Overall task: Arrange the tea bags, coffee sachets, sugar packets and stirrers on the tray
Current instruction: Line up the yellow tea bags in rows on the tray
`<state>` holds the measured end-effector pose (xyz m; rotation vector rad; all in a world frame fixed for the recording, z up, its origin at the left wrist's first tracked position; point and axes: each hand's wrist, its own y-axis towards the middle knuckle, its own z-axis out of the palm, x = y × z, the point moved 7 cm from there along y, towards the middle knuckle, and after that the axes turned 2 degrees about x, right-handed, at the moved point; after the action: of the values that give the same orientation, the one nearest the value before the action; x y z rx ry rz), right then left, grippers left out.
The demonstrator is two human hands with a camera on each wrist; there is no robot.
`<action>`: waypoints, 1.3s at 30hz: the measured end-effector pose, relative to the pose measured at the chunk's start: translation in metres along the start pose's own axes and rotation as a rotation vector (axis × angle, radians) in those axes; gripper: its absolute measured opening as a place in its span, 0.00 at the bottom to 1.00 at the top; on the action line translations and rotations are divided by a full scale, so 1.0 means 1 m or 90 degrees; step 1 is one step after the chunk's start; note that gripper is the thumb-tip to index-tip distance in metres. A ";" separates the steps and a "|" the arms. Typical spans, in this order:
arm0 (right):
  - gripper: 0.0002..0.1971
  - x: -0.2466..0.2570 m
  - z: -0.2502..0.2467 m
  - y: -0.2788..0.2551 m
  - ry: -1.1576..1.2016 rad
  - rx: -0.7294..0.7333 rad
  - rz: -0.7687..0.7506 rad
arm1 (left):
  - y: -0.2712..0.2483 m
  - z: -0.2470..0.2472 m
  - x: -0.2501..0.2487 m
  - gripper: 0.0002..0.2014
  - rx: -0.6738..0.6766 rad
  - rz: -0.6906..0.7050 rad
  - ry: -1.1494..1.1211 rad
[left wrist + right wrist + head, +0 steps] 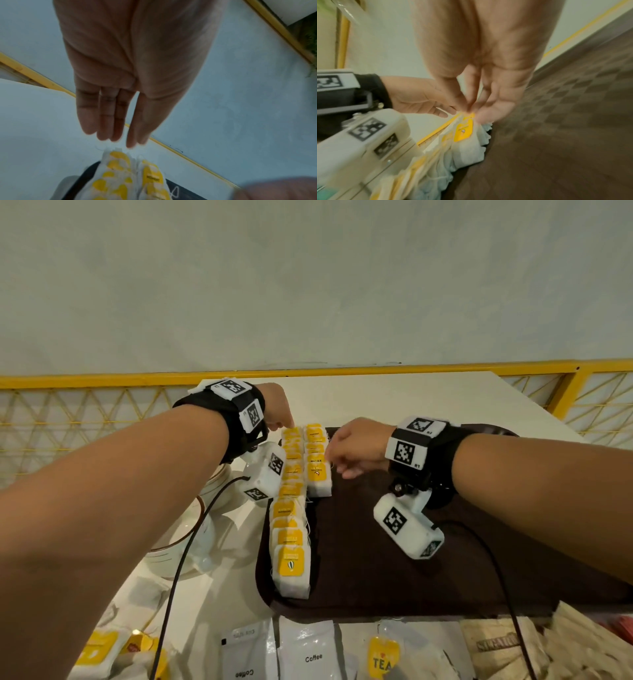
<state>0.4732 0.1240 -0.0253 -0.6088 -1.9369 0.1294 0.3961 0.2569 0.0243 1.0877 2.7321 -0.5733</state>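
- Along the bottom edge of the head view, coffee sachets (313, 657) and loose tea bags (383, 657) lie off the tray, so much is left.
- Mid-frame, the brown tray (394, 559) carries two rows of tea bags (291, 529) along its left side.
- Farthest, the left hand (278, 409), fingers straight, touches the rows' end; the right hand (356, 445) pinches a bag there.

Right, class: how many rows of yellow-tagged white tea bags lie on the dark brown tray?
2. A long row runs along the tray's left edge; a shorter row lies beside it on the right, at the far end.
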 end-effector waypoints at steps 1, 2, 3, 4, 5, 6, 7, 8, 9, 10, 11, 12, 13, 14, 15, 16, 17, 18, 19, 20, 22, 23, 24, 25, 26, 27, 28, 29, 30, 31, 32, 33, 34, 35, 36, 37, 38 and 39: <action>0.07 -0.003 -0.011 0.008 0.041 -0.083 0.012 | 0.001 0.001 0.002 0.17 -0.006 -0.017 -0.011; 0.10 -0.006 -0.017 0.015 0.067 -0.132 0.017 | 0.002 0.003 0.003 0.18 -0.003 -0.032 -0.017; 0.14 -0.008 -0.019 0.022 0.071 -0.151 0.016 | 0.001 0.006 0.004 0.19 0.007 -0.039 -0.018; 0.18 -0.009 -0.018 0.026 0.058 -0.148 0.016 | 0.001 0.010 0.004 0.19 0.023 -0.045 -0.014; 0.20 -0.010 -0.014 0.031 0.041 -0.136 0.018 | 0.000 0.015 0.002 0.19 0.036 -0.044 -0.014; 0.20 -0.009 -0.009 0.033 0.022 -0.127 0.023 | -0.001 0.019 0.000 0.18 0.047 -0.039 -0.010; 0.20 -0.007 -0.005 0.035 0.010 -0.120 0.027 | -0.001 0.023 -0.004 0.18 0.058 -0.035 0.002; 0.20 -0.004 0.001 0.036 0.004 -0.112 0.025 | -0.001 0.026 -0.006 0.18 0.068 -0.038 0.025; 0.21 -0.002 0.006 0.036 0.006 -0.107 0.022 | 0.000 0.027 -0.007 0.19 0.067 -0.036 0.039; 0.21 0.000 0.009 0.033 0.002 -0.104 0.021 | 0.000 0.027 -0.007 0.19 0.064 -0.034 0.039; 0.21 0.003 0.008 0.029 -0.012 -0.107 0.020 | 0.000 0.027 -0.006 0.18 0.061 -0.036 0.024; 0.20 0.007 0.005 0.022 -0.033 -0.117 0.020 | -0.001 0.025 -0.004 0.18 0.057 -0.037 0.004; 0.20 0.009 0.000 0.016 -0.045 -0.129 0.015 | -0.003 0.024 -0.001 0.18 0.049 -0.038 -0.024; 0.20 0.013 -0.005 0.007 -0.035 -0.135 0.006 | -0.007 0.020 0.001 0.18 0.038 -0.039 -0.051; 0.20 0.016 -0.009 -0.002 0.004 -0.129 -0.002 | -0.011 0.016 0.003 0.18 0.025 -0.036 -0.083; 0.19 0.018 -0.009 -0.014 0.055 -0.110 -0.007 | -0.016 0.010 0.003 0.18 0.015 -0.031 -0.125; 0.16 0.021 -0.006 -0.028 0.100 -0.072 -0.016 | -0.021 0.004 0.003 0.17 0.014 -0.023 -0.175; 0.12 0.024 0.001 -0.048 0.121 -0.012 -0.027 | -0.030 -0.001 0.000 0.17 0.029 -0.007 -0.223; 0.09 0.026 0.009 -0.069 0.105 0.063 -0.041 | -0.041 -0.005 -0.006 0.15 0.056 0.021 -0.265; 0.09 0.027 0.017 -0.092 0.038 0.143 -0.059 | -0.057 -0.007 -0.015 0.13 0.091 0.054 -0.296; 0.13 0.021 0.035 -0.141 -0.177 0.278 -0.114 | -0.096 -0.005 -0.035 0.11 0.173 0.132 -0.333; 0.15 0.013 0.043 -0.159 -0.285 0.321 -0.132 | -0.118 -0.001 -0.046 0.11 0.215 0.177 -0.326; 0.18 0.005 0.049 -0.174 -0.380 0.344 -0.146 | -0.139 0.006 -0.056 0.10 0.258 0.213 -0.298; 0.21 -0.004 0.055 -0.185 -0.456 0.355 -0.156 | -0.158 0.017 -0.063 0.10 0.303 0.237 -0.262; 0.23 -0.012 0.059 -0.195 -0.511 0.358 -0.160 | -0.175 0.030 -0.068 0.10 0.341 0.252 -0.213; 0.25 -0.020 0.063 -0.201 -0.544 0.356 -0.163 | -0.187 0.043 -0.071 0.10 0.367 0.265 -0.157; 0.27 -0.026 0.066 -0.207 -0.567 0.348 -0.164 | -0.197 0.057 -0.074 0.10 0.378 0.280 -0.093; 0.28 -0.031 0.068 -0.210 -0.588 0.333 -0.167 | -0.204 0.070 -0.076 0.10 0.376 0.297 -0.032; 0.28 -0.034 0.070 -0.212 -0.611 0.315 -0.173 | -0.208 0.081 -0.078 0.10 0.361 0.317 0.024; 0.28 -0.037 0.071 -0.212 -0.629 0.296 -0.180 | -0.211 0.092 -0.080 0.10 0.341 0.339 0.066; 0.28 -0.038 0.073 -0.212 -0.641 0.276 -0.183 | -0.212 0.102 -0.081 0.10 0.324 0.363 0.095; 0.28 -0.038 0.073 -0.212 -0.646 0.256 -0.186 | -0.213 0.111 -0.083 0.11 0.310 0.387 0.106; 0.27 -0.038 0.073 -0.213 -0.646 0.236 -0.188 | -0.214 0.118 -0.085 0.11 0.294 0.407 0.103; 0.26 -0.036 0.072 -0.213 -0.642 0.216 -0.192 | -0.214 0.122 -0.087 0.10 0.276 0.423 0.090; 0.25 -0.035 0.070 -0.215 -0.631 0.200 -0.195 | -0.216 0.126 -0.089 0.08 0.257 0.436 0.076; 0.24 -0.034 0.068 -0.217 -0.613 0.186 -0.197 | -0.217 0.128 -0.091 0.08 0.242 0.447 0.068; 0.23 -0.033 0.065 -0.218 -0.591 0.174 -0.197 | -0.219 0.131 -0.093 0.08 0.229 0.455 0.070; 0.23 -0.033 0.063 -0.220 -0.566 0.163 -0.193 | -0.219 0.133 -0.094 0.09 0.218 0.460 0.076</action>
<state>0.3506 -0.0705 -0.0024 -0.0544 -2.7775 0.5134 0.3129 -0.0012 -0.0074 2.0958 2.1131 -0.8700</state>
